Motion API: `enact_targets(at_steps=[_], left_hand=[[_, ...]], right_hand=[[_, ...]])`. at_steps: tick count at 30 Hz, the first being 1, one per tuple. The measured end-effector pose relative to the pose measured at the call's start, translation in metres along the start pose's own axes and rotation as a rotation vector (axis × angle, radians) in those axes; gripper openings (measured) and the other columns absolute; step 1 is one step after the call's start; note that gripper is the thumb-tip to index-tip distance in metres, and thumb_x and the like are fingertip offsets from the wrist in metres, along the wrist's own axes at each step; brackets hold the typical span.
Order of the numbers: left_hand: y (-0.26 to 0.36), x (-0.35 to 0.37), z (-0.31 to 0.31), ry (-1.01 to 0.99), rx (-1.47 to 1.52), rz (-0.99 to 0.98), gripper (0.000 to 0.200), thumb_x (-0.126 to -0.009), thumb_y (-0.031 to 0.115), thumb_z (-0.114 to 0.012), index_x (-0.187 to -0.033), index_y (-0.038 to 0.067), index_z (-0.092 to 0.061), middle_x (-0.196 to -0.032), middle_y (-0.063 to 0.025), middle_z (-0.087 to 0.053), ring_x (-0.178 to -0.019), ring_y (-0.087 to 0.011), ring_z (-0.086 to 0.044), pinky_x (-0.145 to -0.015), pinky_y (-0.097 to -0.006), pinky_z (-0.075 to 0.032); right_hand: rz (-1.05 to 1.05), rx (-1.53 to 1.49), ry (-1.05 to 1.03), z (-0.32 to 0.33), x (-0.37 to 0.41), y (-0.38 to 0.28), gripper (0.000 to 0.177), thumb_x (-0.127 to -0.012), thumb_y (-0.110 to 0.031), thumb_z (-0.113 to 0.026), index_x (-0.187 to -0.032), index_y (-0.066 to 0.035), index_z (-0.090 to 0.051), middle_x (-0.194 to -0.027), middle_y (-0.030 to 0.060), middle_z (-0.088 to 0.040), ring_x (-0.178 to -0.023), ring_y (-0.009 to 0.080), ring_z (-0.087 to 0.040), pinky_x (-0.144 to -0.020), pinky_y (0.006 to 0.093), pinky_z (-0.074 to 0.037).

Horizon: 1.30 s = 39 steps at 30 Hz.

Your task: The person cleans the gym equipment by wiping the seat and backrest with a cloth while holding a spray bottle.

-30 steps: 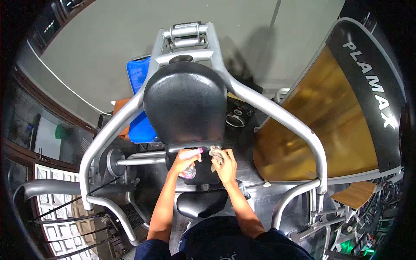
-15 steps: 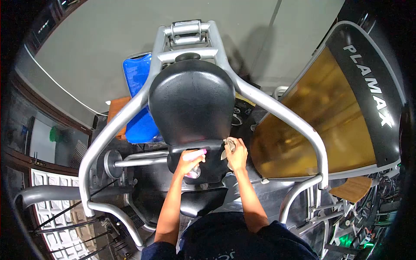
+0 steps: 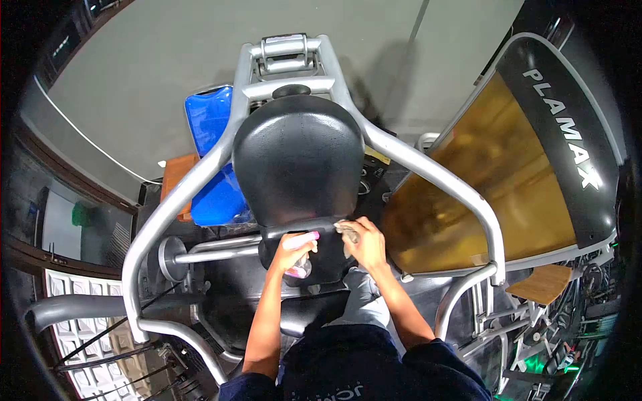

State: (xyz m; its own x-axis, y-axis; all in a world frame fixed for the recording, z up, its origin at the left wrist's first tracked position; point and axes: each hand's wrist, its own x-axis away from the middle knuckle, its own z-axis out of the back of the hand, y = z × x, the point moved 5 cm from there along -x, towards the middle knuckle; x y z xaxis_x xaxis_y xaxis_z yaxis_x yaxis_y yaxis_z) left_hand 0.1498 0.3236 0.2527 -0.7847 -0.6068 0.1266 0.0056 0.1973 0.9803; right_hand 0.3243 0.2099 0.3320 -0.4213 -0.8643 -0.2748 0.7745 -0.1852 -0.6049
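In my left hand [image 3: 293, 252] is a clear spray bottle [image 3: 299, 269] with a white and pink spray head, fingers wrapped round its neck over the black seat pad [image 3: 328, 257]. My right hand [image 3: 366, 244] grips a bunched greyish cloth [image 3: 348, 230] at the right side of the seat, close to where it meets the backrest. The padded black backrest [image 3: 297, 160] of the exercise machine rises ahead of both hands. Part of the cloth is hidden under my right fingers.
Silver tubular arms [image 3: 177, 194] of the machine curve round on both sides. At right stands a panel marked PLAMAX [image 3: 495, 180]. Behind on the left are a blue padded object [image 3: 214, 200] and an orange-brown board [image 3: 175, 179]. A wooden-looking seat [image 3: 540, 284] lies at far right.
My right hand with the cloth has shifted slightly and turned, the cloth now angled more to the left. The left hand keeps the bottle in nearly the same place. More of my leg shows.
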Motion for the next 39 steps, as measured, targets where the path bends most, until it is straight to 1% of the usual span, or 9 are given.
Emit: enact_targets(at_steps=[2,8,11,18,22,23,27,31,39], left_hand=[[0.0,0.0,0.002,-0.014,0.03,0.001,0.012,-0.086,0.009,-0.065,-0.094,0.001,-0.069,-0.075,-0.0058,-0.067,-0.053,-0.0078,-0.055,-0.048,-0.0221,-0.044],[-0.002,-0.001,0.002,-0.025,0.006,-0.013,0.012,-0.087,0.01,-0.065,-0.093,0.0,-0.068,-0.076,-0.007,-0.066,-0.052,-0.0095,-0.056,-0.047,-0.0231,-0.045],[-0.004,-0.002,0.004,-0.046,0.118,-0.011,0.012,-0.087,0.008,-0.064,-0.093,-0.001,-0.068,-0.076,-0.0082,-0.067,-0.05,-0.0101,-0.056,-0.046,-0.0232,-0.044],[-0.002,-0.001,0.005,0.002,0.124,-0.031,0.015,-0.086,0.006,-0.064,-0.097,-0.003,-0.067,-0.077,-0.0103,-0.067,-0.048,-0.0114,-0.056,-0.044,-0.0236,-0.044],[-0.006,-0.003,0.006,-0.003,0.157,-0.018,0.015,-0.084,0.006,-0.065,-0.096,-0.003,-0.068,-0.077,-0.0101,-0.067,-0.047,-0.0115,-0.055,-0.044,-0.0239,-0.044],[-0.006,-0.003,0.006,-0.008,0.15,-0.018,0.017,-0.083,0.008,-0.064,-0.096,-0.003,-0.068,-0.076,-0.0101,-0.067,-0.047,-0.0122,-0.056,-0.045,-0.0253,-0.045],[0.0,-0.004,0.007,-0.038,0.14,0.007,0.02,-0.082,0.01,-0.063,-0.097,-0.002,-0.068,-0.075,-0.0107,-0.067,-0.047,-0.0131,-0.057,-0.047,-0.0265,-0.047],[0.005,-0.002,0.007,-0.041,0.085,0.064,0.021,-0.082,0.012,-0.063,-0.098,-0.001,-0.068,-0.075,-0.0106,-0.067,-0.047,-0.0133,-0.057,-0.047,-0.0266,-0.047],[0.029,0.037,0.034,0.129,-0.033,0.073,0.026,-0.083,0.014,-0.067,-0.106,0.001,-0.069,-0.078,-0.0076,-0.067,-0.05,-0.0106,-0.056,-0.046,-0.0241,-0.045]], right_hand=[[-0.108,-0.026,0.033,0.005,-0.005,0.008,0.023,-0.075,-0.016,-0.07,-0.098,-0.014,-0.072,-0.084,0.0095,-0.061,-0.076,0.0305,-0.065,-0.071,0.0405,-0.053],[-0.215,0.101,0.076,-0.011,-0.018,-0.009,0.021,-0.075,-0.018,-0.072,-0.09,-0.004,-0.068,-0.096,0.0144,-0.064,-0.081,0.0374,-0.066,-0.072,0.0434,-0.054],[-0.241,0.086,0.104,-0.02,-0.014,-0.012,0.021,-0.075,-0.018,-0.071,-0.09,-0.004,-0.068,-0.097,0.0143,-0.063,-0.081,0.0373,-0.066,-0.072,0.0438,-0.054],[-0.122,0.024,-0.009,-0.046,-0.006,-0.047,0.036,-0.075,-0.022,-0.073,-0.109,-0.016,-0.068,-0.097,0.0094,-0.063,-0.084,0.0336,-0.066,-0.073,0.0431,-0.054],[-0.134,0.034,0.001,-0.028,-0.004,-0.035,0.03,-0.074,-0.02,-0.07,-0.104,-0.018,-0.072,-0.091,0.0072,-0.064,-0.081,0.0316,-0.066,-0.073,0.0406,-0.053],[-0.142,0.055,0.015,-0.021,-0.002,-0.028,0.033,-0.07,-0.019,-0.076,-0.103,-0.021,-0.073,-0.09,0.0074,-0.063,-0.08,0.0321,-0.066,-0.07,0.0415,-0.054],[-0.255,0.053,0.036,0.002,0.002,-0.008,0.03,-0.07,-0.016,-0.075,-0.1,-0.019,-0.073,-0.092,0.0089,-0.064,-0.083,0.033,-0.066,-0.072,0.0418,-0.054],[-0.252,0.065,0.093,-0.004,-0.001,-0.014,0.03,-0.071,-0.016,-0.076,-0.101,-0.015,-0.072,-0.095,0.0111,-0.064,-0.086,0.0339,-0.066,-0.074,0.0422,-0.053],[-0.049,0.003,0.048,-0.064,-0.007,-0.063,0.035,-0.074,-0.025,-0.073,-0.107,-0.017,-0.069,-0.098,0.0095,-0.065,-0.086,0.0327,-0.067,-0.073,0.043,-0.054]])
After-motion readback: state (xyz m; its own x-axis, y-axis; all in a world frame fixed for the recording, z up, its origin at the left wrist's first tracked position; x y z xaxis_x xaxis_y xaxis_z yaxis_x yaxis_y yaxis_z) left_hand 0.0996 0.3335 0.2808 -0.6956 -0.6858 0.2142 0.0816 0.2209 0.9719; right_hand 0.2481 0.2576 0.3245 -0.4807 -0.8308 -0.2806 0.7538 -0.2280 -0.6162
